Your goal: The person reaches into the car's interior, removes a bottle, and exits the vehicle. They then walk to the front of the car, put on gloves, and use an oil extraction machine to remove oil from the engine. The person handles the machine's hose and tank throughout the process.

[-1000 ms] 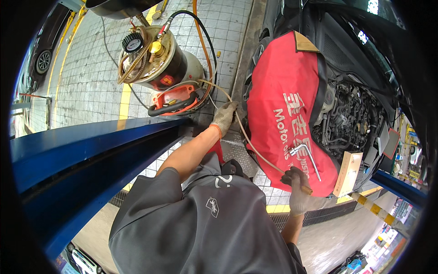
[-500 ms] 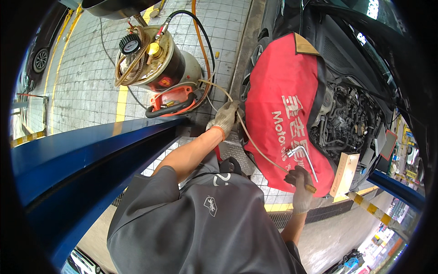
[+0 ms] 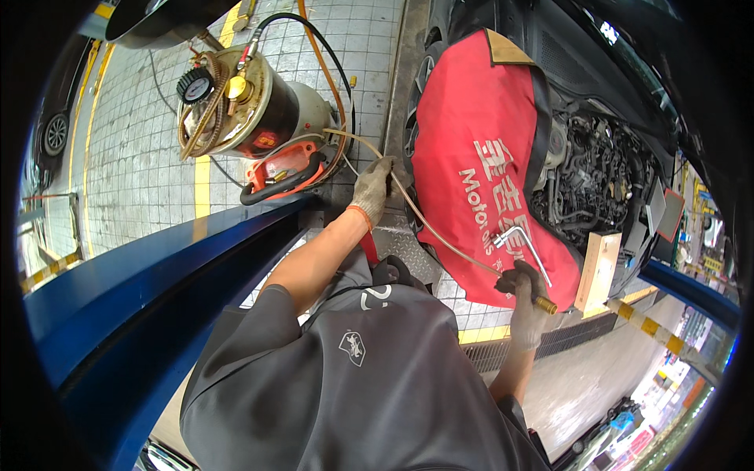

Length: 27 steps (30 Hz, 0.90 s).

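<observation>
A thin, pale, clear-looking hose runs from beside the oil drainer tank to my right. My gloved left hand is closed round it partway along, between the blue post and the car. My gloved right hand grips the hose's other end, where a brass-coloured fitting sticks out past the fingers. Just beyond that hand an L-shaped socket wrench lies on the red fender cover. Between my hands the hose passes over the cover's near edge.
At the far left stands the wheeled tank with a gauge and coiled hoses. A blue lift post rises close to my left arm. The exposed engine is at right, with a cardboard box at its near edge.
My right hand has moved slightly up the picture with the hose end, and the brass fitting shows more. My left hand still holds the hose. The whole view has shifted a little.
</observation>
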Available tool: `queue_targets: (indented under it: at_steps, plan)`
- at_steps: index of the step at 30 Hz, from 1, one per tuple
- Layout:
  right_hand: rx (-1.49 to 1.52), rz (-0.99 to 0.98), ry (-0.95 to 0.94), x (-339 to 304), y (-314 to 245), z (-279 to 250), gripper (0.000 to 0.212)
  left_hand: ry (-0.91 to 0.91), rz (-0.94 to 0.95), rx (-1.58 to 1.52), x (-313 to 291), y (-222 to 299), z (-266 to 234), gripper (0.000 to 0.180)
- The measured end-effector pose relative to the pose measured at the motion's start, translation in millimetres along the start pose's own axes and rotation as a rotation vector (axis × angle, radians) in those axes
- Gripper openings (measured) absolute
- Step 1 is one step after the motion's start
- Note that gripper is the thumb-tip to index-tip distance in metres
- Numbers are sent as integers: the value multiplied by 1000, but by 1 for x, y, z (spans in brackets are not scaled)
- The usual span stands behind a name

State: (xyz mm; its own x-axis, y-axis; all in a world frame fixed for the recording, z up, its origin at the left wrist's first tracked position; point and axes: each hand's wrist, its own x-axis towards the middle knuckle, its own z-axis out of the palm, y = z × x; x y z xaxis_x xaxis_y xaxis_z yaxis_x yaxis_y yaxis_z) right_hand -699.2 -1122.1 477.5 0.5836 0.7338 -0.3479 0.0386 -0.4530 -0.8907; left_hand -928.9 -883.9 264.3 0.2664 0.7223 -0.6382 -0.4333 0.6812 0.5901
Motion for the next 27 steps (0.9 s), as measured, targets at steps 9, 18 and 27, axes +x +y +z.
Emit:
queue_targets:
  at_steps: [9,18,27]
  plan:
    - [-48,-46,90,-9,-7,2,28,-20,-157,-56,-3,-19,-2,25]
    - [-14,-7,85,-27,-11,6,27,-40,-208,-60,0,-21,3,24]
    - [-85,-32,53,-27,-20,11,29,-87,-205,-55,8,-18,4,25]
